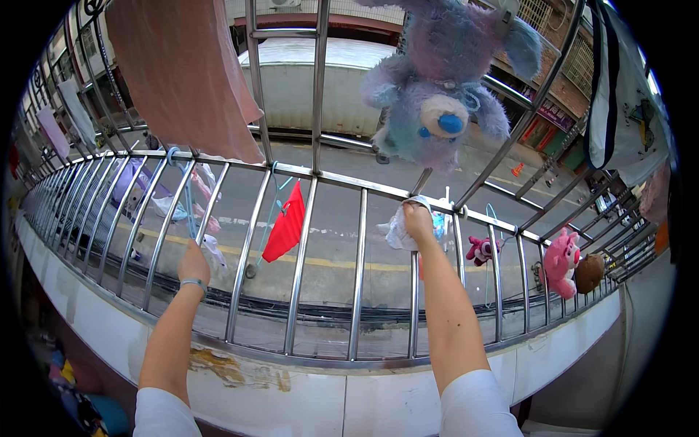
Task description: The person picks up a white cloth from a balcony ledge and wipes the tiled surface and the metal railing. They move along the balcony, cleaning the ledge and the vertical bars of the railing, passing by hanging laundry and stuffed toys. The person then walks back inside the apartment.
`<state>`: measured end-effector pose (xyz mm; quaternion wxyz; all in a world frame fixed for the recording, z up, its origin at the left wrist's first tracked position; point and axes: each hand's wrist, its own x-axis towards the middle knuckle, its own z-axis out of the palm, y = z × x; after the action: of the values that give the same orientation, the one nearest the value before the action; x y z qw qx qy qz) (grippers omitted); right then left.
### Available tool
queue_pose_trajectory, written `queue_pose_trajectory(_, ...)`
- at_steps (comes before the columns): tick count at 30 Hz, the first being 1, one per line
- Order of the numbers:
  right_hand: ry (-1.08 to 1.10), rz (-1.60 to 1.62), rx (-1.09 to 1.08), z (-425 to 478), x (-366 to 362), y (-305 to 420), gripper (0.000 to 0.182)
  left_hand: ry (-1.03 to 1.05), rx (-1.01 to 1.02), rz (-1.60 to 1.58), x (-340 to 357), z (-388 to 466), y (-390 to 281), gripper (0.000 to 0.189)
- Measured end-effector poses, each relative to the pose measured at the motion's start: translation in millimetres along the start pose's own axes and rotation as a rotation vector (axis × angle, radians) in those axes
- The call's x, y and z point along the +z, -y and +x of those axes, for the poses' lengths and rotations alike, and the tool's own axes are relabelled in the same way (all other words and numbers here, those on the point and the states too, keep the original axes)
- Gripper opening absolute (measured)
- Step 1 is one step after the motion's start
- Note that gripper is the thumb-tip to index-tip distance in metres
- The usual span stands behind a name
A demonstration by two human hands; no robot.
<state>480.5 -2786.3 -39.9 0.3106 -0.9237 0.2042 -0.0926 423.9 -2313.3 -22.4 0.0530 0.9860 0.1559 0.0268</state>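
My right hand [418, 223] grips a crumpled white cloth [400, 232] around an upright bar, just under the stainless steel top rail [377, 184]. My left hand [194, 266], with a band at the wrist, is closed around another upright bar [212, 205] further left. A blue hanger or strap [189, 205] hangs from the rail down to the left hand; whether the fingers also touch it cannot be told. Between my hands a red cloth [286, 224] hangs outside the bars. Above the right hand a fluffy blue and purple plush toy [431, 82] dangles upside down.
A pink cloth [185, 71] hangs at upper left, a white garment with dark trim [625, 109] at upper right. Pink plush toys [561, 265] are at the bars to the right. The railing stands on a tiled ledge [306, 401]. Beyond lie cables [327, 317] and a street [349, 262] below.
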Motion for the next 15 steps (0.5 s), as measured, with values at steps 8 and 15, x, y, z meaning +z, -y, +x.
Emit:
queue_pose_trajectory(8, 0.09, 0.182, 0.074, -170.8, -26.5, -21.7, 0.041, -0.024, 0.014, -0.04, 13.6, 8.2, 9.8, 0.015)
queue_pose_trajectory(15, 0.134, 0.174, 0.11, -247.6, -98.1, -39.1, 0.042, 0.026, 0.108, -0.104, 2.6, 4.3, 2.9, 0.038)
